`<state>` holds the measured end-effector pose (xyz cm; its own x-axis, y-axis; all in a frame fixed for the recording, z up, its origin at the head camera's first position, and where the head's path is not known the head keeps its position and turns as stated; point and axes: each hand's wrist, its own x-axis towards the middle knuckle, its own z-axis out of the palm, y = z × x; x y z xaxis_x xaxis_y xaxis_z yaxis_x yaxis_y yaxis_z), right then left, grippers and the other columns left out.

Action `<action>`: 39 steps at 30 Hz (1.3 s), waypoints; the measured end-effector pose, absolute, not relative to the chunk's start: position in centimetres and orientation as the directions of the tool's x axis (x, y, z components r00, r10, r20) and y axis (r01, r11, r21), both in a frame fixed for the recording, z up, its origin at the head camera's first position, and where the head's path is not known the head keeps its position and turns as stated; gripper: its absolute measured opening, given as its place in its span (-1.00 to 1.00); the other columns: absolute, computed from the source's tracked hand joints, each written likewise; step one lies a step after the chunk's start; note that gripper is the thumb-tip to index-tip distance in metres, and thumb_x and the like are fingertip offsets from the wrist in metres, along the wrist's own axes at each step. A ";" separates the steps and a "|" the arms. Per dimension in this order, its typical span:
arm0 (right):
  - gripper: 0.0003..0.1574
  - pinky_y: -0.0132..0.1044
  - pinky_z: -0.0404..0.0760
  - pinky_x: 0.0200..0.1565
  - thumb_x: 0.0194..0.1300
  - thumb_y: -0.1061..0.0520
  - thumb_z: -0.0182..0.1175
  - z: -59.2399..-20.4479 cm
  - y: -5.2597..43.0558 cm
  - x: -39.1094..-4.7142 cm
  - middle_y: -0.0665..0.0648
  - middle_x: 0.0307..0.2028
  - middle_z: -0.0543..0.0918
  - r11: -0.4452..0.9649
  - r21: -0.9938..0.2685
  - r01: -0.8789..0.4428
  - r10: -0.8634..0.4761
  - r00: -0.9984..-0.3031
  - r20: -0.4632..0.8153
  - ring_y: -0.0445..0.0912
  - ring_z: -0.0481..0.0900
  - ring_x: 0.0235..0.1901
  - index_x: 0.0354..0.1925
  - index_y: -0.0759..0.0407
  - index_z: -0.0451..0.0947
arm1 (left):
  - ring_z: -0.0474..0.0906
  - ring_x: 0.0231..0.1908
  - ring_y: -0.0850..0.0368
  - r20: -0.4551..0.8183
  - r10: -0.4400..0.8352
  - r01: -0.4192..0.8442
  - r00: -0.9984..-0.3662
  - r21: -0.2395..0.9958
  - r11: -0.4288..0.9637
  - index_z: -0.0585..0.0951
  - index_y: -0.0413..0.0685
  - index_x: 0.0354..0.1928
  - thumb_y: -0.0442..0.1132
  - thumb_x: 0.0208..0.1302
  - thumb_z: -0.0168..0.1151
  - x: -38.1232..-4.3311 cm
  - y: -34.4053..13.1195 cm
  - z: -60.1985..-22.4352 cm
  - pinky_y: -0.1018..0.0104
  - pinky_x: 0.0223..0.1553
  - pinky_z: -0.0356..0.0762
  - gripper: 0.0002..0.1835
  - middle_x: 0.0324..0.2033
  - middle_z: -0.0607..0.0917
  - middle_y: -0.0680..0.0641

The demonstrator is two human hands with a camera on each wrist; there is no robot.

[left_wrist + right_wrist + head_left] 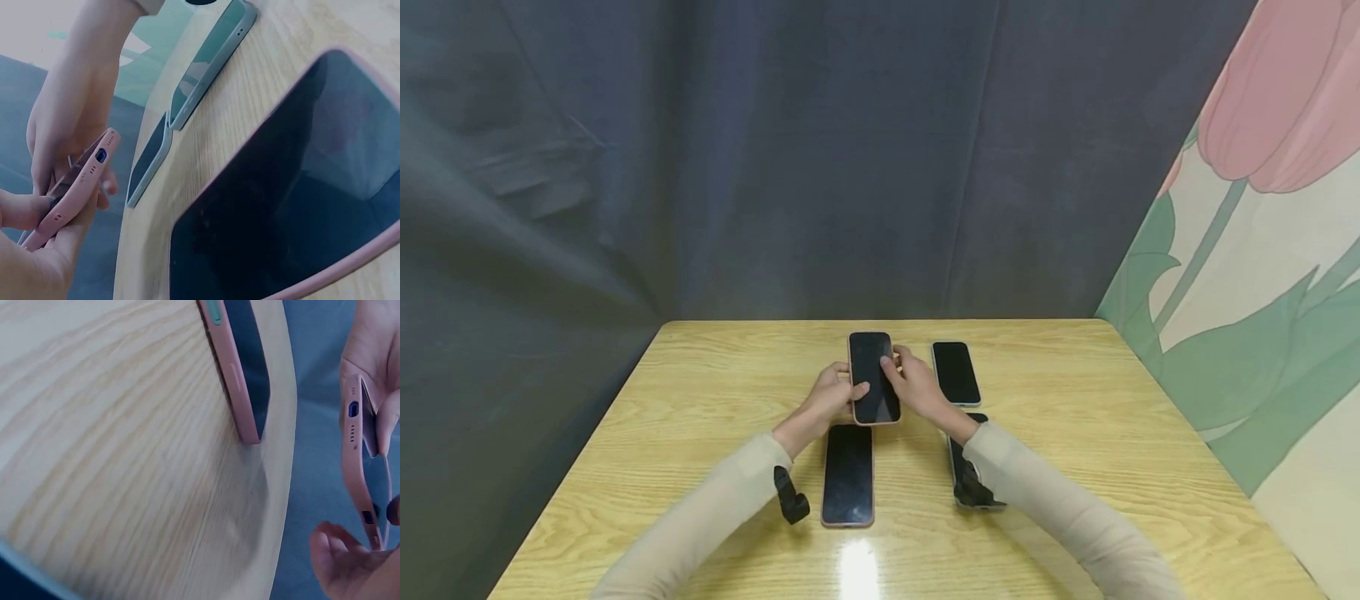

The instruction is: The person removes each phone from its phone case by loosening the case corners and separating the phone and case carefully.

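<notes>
A smartphone in a pink case (872, 404) is held up over the table, screen facing up, between both hands. My left hand (831, 393) grips its left side, with the thumb over the screen. At its right edge my right hand (920, 388) pinches it, thumb on the glass and fingers behind. The held case's lower edge shows a charging port (100, 155) in the left wrist view. Just below the held phone, a second pink-edged phone (848, 482) lies screen up on the table.
Two phones with pale edges lie at right: one farther back (957, 373), and a nearer one (957, 460) partly covered by the right sleeve (1052, 508) and wrist strap. The wooden table (715, 367) ends at a dark curtain (850, 167). A tulip-painted wall (1247, 333) borders the right.
</notes>
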<state>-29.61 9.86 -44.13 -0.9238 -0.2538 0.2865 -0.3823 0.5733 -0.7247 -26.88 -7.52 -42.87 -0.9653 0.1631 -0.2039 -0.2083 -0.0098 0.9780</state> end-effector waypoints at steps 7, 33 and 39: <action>-0.56 -0.20 0.55 -0.35 0.58 0.10 -0.05 -43.9 9.7 -30.0 0.25 -0.25 0.61 0.529 -0.779 -0.336 -0.160 -0.941 0.297 0.01 0.54 -0.36 0.17 0.44 0.44 | 0.69 -0.12 -0.15 -0.224 0.203 -0.236 -0.953 0.971 -0.035 0.23 -0.30 0.21 -0.44 0.39 0.10 -26.3 -7.1 -42.8 0.09 -0.13 0.68 -0.57 0.01 0.62 -0.37; -0.65 -0.05 0.53 -0.20 0.56 0.20 -0.17 -42.5 8.5 -29.3 0.22 -0.39 0.55 0.614 -0.781 -0.119 0.047 -0.981 0.186 0.08 0.51 -0.33 -0.14 0.37 0.53 | 0.67 -0.11 -0.03 -0.149 0.240 -0.141 -0.959 0.989 0.052 0.38 -0.32 0.27 -0.45 0.43 0.01 -25.8 -6.7 -43.3 0.07 -0.09 0.66 -0.60 -0.03 0.67 -0.24; -0.68 -0.09 0.50 -0.23 0.52 0.23 -0.13 -42.2 8.4 -29.2 0.21 -0.41 0.53 0.594 -0.798 -0.103 0.048 -0.986 0.163 0.06 0.48 -0.36 -0.25 0.34 0.53 | 0.61 -0.24 0.09 -0.159 0.216 -0.140 -0.963 0.985 0.101 0.43 -0.29 0.20 -0.44 0.40 0.03 -25.6 -6.8 -43.4 0.11 -0.14 0.64 -0.64 -0.19 0.66 -0.15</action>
<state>-29.22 8.40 -42.15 -0.9855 0.0481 0.1626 -0.1026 0.5942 -0.7978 -25.64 -6.83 -43.42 -0.9634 0.2155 -0.1591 -0.1400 0.1014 0.9849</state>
